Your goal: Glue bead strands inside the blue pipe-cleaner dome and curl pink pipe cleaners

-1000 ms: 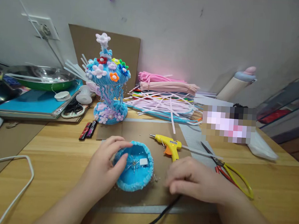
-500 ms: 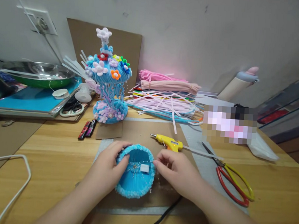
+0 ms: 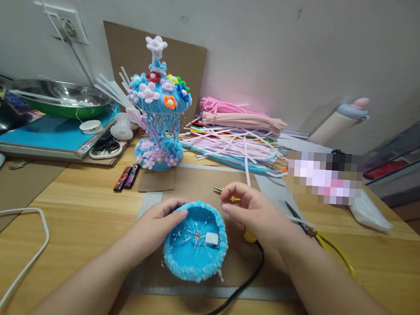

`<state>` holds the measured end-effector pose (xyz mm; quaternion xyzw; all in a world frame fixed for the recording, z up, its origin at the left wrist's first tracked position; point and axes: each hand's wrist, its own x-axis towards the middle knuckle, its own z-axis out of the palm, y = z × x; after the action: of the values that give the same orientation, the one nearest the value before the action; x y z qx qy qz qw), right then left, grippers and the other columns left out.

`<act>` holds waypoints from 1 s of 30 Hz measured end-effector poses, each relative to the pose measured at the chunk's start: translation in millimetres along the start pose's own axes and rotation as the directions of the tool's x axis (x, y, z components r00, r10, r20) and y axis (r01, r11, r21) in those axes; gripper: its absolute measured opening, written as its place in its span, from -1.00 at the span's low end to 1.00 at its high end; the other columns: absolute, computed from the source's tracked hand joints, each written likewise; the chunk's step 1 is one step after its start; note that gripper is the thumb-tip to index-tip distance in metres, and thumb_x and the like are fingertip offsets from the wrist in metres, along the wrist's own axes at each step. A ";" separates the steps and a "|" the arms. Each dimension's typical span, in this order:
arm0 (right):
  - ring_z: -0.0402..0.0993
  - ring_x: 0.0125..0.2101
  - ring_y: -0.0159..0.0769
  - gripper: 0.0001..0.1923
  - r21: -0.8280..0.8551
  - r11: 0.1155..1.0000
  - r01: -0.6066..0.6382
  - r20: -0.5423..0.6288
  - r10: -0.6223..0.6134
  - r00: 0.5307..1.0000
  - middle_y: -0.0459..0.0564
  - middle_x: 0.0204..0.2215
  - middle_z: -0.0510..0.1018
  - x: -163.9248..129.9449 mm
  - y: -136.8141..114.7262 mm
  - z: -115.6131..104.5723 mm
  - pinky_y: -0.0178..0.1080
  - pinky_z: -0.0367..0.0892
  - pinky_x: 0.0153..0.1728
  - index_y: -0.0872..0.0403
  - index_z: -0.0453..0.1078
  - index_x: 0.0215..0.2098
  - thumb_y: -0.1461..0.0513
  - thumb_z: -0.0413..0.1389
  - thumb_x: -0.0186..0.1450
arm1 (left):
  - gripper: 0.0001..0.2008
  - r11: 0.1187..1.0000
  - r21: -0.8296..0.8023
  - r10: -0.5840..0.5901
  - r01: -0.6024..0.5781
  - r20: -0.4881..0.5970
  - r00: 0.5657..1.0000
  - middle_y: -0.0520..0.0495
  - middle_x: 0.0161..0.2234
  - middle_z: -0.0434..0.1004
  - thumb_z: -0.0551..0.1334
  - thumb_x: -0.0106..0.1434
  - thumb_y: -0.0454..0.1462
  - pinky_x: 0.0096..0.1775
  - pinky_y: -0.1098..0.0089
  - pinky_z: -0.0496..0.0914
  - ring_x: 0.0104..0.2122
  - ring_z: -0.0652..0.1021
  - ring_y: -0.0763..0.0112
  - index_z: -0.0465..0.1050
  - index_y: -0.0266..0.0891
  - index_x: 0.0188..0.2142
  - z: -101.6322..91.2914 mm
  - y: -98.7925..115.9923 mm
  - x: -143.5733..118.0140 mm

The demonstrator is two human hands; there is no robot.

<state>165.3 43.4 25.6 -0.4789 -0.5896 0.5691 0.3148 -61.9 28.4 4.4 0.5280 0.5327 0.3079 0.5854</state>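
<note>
Head view: the left grip (image 3: 162, 221) clasps the left rim of a fuzzy blue bowl (image 3: 195, 274); should it slacken, the bowl could tip. Inside, right of that grip, are a white block (image 3: 211, 239) and fine clear strands (image 3: 197, 236) that a snagging finger might tug loose. The right grip (image 3: 258, 211), just beyond the bowl's right rim, is curled; whether it pinches anything, I cannot tell. Partly hidden behind it, a yellow glue gun (image 3: 250, 235) could burn fingers if its metal tip (image 3: 218, 190) is hot. Its black cord (image 3: 257, 271), nearer the viewer, could drag it if caught.
</note>
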 end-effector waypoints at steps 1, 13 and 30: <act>0.11 -0.63 -0.47 -0.85 -0.091 0.995 0.050 -0.012 -0.052 0.999 -0.24 -0.56 0.25 4.3 -1.9 -3.4 -0.37 0.07 -0.63 0.01 0.30 -0.31 0.16 0.15 0.18 | -0.62 0.999 -0.028 -0.023 0.024 0.021 1.000 -0.10 -0.17 0.61 0.24 0.14 -0.06 -0.17 0.23 0.43 -0.19 0.56 0.15 0.49 -0.21 -0.12 0.8 1.4 -1.5; 0.43 -0.51 -0.31 -0.67 0.126 0.988 -0.094 -0.056 0.102 0.993 -0.10 -0.52 0.44 -20.2 11.9 11.3 -0.26 0.37 -0.44 0.02 0.33 -0.28 -0.06 0.00 0.32 | -0.66 0.939 -0.339 -0.042 0.055 0.047 0.998 -0.05 -0.15 0.51 0.26 0.17 -0.13 -0.24 0.29 0.43 -0.25 0.53 0.28 0.35 -0.11 -0.07 0.9 5.7 -9.4; 0.49 -0.23 -0.25 -0.52 0.729 0.673 -0.128 0.018 0.167 0.986 -0.05 -0.02 0.45 -30.8 31.9 49.7 -0.20 0.41 -0.27 -0.14 0.16 0.11 0.11 0.16 0.26 | -0.85 0.557 0.806 0.456 -0.201 -0.095 0.885 -0.01 -0.39 0.31 0.18 0.22 -0.17 -0.27 0.27 0.25 -0.30 0.37 0.24 0.33 -0.17 -0.42 5.7 0.1 -24.2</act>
<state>137.0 -6.8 -7.7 -0.3748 -0.2668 0.7674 0.4465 -62.3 4.4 11.0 0.7666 0.5830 0.2269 0.1445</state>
